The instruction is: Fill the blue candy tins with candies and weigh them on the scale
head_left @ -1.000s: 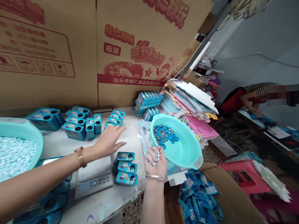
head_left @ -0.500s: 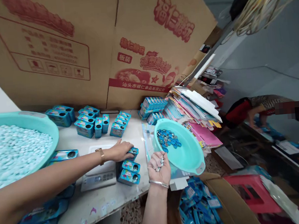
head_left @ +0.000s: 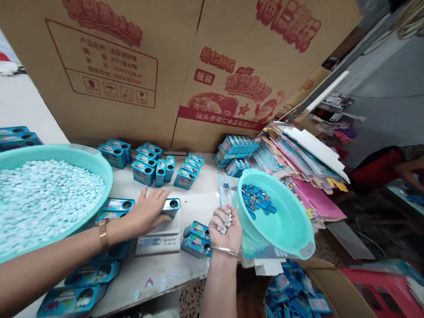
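Note:
On the white digital scale (head_left: 159, 245) sits a small blue candy tin (head_left: 172, 208) with a round dark hole in its top. My left hand (head_left: 148, 213) is over the scale beside that tin, fingers stretched out and apart. Palm up, my right hand (head_left: 223, 237) curls its fingers round several white candies (head_left: 223, 226). Two blue candy tins (head_left: 196, 247) stand just left of my right wrist. A turquoise basin (head_left: 289, 234) with round blue and silver lids (head_left: 256, 199) in it lies right of my right hand.
A large turquoise basin (head_left: 104, 180) of white candies stands at left, with more tins (head_left: 79, 298) below it. Tin groups (head_left: 143, 172) line the back before a big cardboard box (head_left: 175, 73). Stacked cards (head_left: 304, 156) lie at right. A person (head_left: 390, 163) bends over at far right.
My left hand has moved left from the row of tins to the scale, where a tin now sits. That row has one tin fewer. The view has shifted left.

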`<act>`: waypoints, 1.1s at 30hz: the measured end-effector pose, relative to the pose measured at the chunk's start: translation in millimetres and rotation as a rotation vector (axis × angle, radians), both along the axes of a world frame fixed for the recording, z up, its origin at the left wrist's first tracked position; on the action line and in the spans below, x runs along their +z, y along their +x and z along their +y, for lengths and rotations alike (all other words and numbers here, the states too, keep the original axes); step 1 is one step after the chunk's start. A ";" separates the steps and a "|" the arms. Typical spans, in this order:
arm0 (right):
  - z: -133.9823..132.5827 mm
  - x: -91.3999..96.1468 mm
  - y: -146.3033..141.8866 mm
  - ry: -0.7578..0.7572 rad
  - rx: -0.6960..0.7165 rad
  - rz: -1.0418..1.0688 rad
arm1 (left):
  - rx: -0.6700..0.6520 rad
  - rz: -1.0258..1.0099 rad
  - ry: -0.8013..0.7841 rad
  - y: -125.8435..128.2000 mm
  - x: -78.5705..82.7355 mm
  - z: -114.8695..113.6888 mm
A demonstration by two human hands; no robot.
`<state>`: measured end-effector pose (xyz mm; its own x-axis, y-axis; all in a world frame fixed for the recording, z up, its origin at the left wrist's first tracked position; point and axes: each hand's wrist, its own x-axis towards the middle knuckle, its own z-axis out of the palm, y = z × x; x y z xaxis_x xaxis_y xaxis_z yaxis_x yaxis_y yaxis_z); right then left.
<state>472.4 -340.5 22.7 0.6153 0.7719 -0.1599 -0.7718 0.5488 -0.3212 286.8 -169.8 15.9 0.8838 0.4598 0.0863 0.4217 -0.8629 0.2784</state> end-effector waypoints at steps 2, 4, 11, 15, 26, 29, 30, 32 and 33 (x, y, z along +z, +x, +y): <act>5.3 1.4 -4.1 -0.030 0.014 0.012 | 0.058 -0.167 0.068 -14.4 12.3 0.5; 9.6 2.2 -6.3 -0.068 0.004 0.032 | 0.154 -0.399 0.127 -34.7 33.4 4.9; 29.0 0.9 -10.6 -0.089 0.045 0.101 | 0.485 -0.399 -0.079 -114.2 52.1 20.6; 40.9 -0.1 -13.6 -0.080 0.079 0.006 | 0.449 -0.381 -0.101 -120.0 34.8 20.9; 79.8 11.5 -28.6 -0.223 0.021 -0.050 | 0.026 -0.289 -0.179 -61.3 26.5 11.9; 90.5 12.4 -32.1 -0.239 0.022 -0.058 | -0.025 -0.247 -0.149 -39.3 23.7 12.2; 93.8 12.3 -33.1 -0.239 0.021 -0.049 | -0.035 -0.216 -0.137 -32.2 22.9 12.0; 99.5 11.7 -35.0 -0.240 0.017 -0.033 | -0.042 -0.139 -0.115 -19.4 21.4 11.1; 101.8 11.3 -35.7 -0.241 0.016 -0.033 | -0.043 -0.105 -0.108 -14.0 20.6 10.4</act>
<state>436.7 -238.8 34.0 0.6116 0.7231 -0.3210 -0.7666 0.4413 -0.4665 272.8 -159.4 36.5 0.8916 0.4334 0.1311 0.3487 -0.8420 0.4115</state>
